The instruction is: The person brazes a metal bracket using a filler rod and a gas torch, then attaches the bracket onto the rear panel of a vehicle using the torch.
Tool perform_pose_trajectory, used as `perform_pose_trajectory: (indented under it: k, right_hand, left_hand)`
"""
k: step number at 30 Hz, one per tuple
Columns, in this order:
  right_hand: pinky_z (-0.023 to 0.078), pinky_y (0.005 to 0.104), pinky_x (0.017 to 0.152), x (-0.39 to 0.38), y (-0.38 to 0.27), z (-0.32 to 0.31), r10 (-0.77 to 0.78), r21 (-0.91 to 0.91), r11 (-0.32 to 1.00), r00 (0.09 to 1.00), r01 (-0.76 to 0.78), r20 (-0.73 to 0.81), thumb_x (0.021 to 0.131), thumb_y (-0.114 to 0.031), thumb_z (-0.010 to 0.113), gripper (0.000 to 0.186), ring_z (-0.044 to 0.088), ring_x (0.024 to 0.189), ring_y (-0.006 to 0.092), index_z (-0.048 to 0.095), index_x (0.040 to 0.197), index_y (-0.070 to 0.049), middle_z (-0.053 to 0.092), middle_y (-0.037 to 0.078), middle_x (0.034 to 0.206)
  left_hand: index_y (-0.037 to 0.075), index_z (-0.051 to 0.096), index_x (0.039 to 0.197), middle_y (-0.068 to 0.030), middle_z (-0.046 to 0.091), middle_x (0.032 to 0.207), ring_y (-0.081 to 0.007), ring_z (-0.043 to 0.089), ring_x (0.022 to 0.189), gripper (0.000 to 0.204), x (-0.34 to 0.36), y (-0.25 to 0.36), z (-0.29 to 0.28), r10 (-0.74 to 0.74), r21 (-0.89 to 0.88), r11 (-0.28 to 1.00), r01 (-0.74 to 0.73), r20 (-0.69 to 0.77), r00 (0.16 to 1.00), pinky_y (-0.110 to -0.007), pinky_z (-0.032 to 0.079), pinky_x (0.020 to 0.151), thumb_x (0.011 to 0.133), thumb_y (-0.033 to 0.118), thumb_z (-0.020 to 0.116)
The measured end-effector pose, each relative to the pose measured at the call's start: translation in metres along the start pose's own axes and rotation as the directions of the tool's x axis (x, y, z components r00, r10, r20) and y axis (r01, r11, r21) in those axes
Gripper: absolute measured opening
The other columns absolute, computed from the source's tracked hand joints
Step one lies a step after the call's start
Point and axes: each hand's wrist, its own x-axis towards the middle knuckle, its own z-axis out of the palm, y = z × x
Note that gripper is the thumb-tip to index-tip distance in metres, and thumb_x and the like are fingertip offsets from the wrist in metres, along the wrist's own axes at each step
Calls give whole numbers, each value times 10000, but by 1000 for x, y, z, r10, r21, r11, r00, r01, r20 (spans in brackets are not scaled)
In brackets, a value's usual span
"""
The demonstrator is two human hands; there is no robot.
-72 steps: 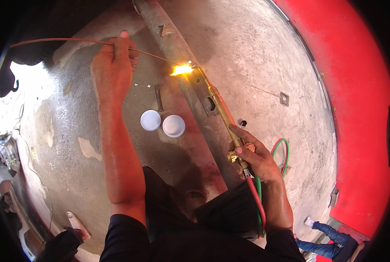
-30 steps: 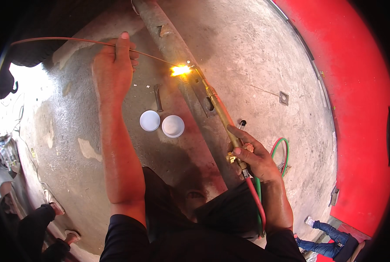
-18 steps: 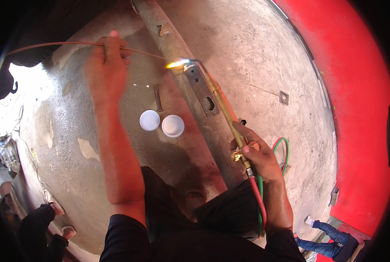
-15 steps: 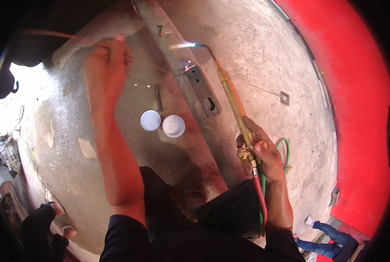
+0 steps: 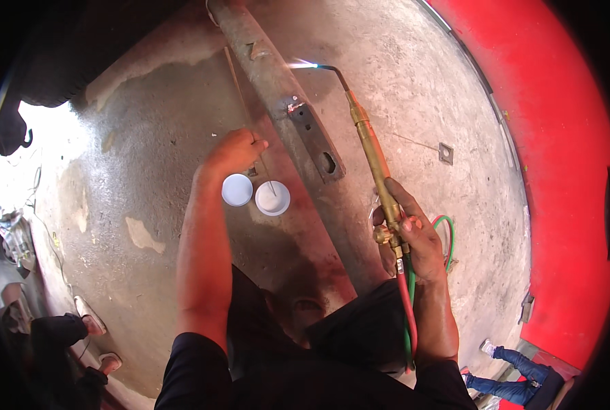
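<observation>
The left hand (image 5: 240,152) pinches a thin brown metal rod (image 5: 234,70), its tip inside a round white plastic tub (image 5: 260,204); the rod looks light, springy, best held far from its likely hot tip. The right hand (image 5: 419,238) wraps a long brass torch (image 5: 374,157), probably weighty, rigid, safest gripped near its valves (image 5: 382,235), its blue-white flame (image 5: 304,65) facing a grey steel pipe (image 5: 267,74).

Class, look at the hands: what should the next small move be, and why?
Probably lift the rod from the white tub toward the slotted plate: the left hand holds it with the tip inside the tub, while the right hand holds the lit torch, its flame clear of the plate.
</observation>
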Motion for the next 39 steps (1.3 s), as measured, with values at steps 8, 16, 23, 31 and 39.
perform_pose_trajectory:
  k: [8, 16, 23, 31, 39]
  right_hand:
    - [481, 264, 505, 1, 1, 6, 146, -159, 977, 989, -146, -9, 962, -259, 683, 705, 592, 608, 137, 351, 1536, -20, 601, 64, 920]
    - [496, 271, 502, 4, 7, 14, 252, -255, 934, 968, -248, -19, 949, -235, 694, 658, 611, 632, 159, 415, 1512, -41, 617, 90, 1002]
    - [474, 274, 551, 5, 9, 15, 265, -296, 919, 964, -261, -27, 994, -169, 649, 610, 583, 620, 127, 385, 1535, -78, 581, 31, 809]
    - [476, 276, 538, 6, 9, 13, 256, -296, 922, 967, -249, -18, 995, -178, 648, 611, 579, 617, 123, 383, 1534, -66, 569, 27, 787]
    - [478, 274, 553, 6, 7, 11, 255, -291, 923, 967, -251, -24, 993, -194, 654, 617, 577, 615, 123, 384, 1532, -59, 567, 26, 784]
  left_hand:
    - [36, 678, 905, -43, 671, 730, -127, 617, 622, 426, -70, 67, -98, -45, -82, 997, -13, -667, 744, -290, 499, 578, 1038, 413, 533]
    - [10, 684, 941, -61, 681, 748, -113, 626, 645, 444, -84, 95, -99, -95, -307, 905, -294, -821, 563, -271, 504, 601, 1024, 428, 562]
    - [2, 704, 941, -94, 708, 755, -157, 677, 667, 458, -68, 92, -86, -75, -274, 927, -256, -804, 589, -306, 524, 633, 1015, 429, 558]
    - [-2, 696, 960, -81, 701, 756, -140, 659, 662, 454, -64, 97, -82, -89, -304, 918, -254, -784, 615, -293, 522, 622, 1023, 425, 555]
    - [7, 701, 956, -82, 709, 756, -144, 673, 662, 460, -62, 97, -83, -101, -322, 909, -266, -789, 606, -299, 521, 619, 1023, 437, 552]
